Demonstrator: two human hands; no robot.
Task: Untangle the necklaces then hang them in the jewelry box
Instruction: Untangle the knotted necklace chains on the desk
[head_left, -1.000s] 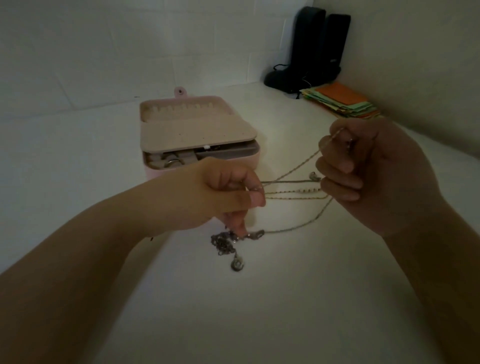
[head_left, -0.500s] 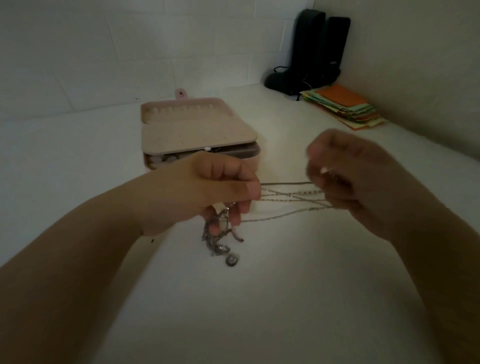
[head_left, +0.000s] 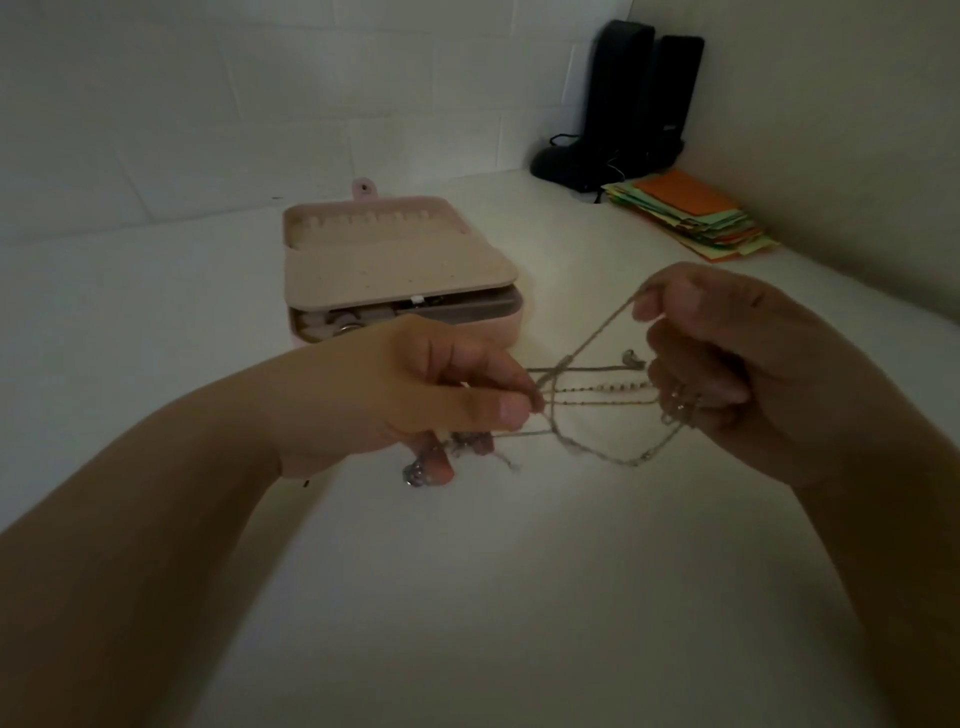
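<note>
Left grip (head_left: 415, 395) pinching, right grip (head_left: 727, 364) fingers curled, forearms converging

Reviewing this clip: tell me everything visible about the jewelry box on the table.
The jewelry box is a small, pale pink, rounded-corner case, apparently leatherette, resting on the white table behind the left hand. It stands open: the lid lies back, showing a row of light hooks, with a snap tab at its far edge. A beige flap covers most of the base; beneath its front edge, compartments with small pieces, one ring-like, show. No chain hangs on the hooks. Neither hand touches it.
</note>
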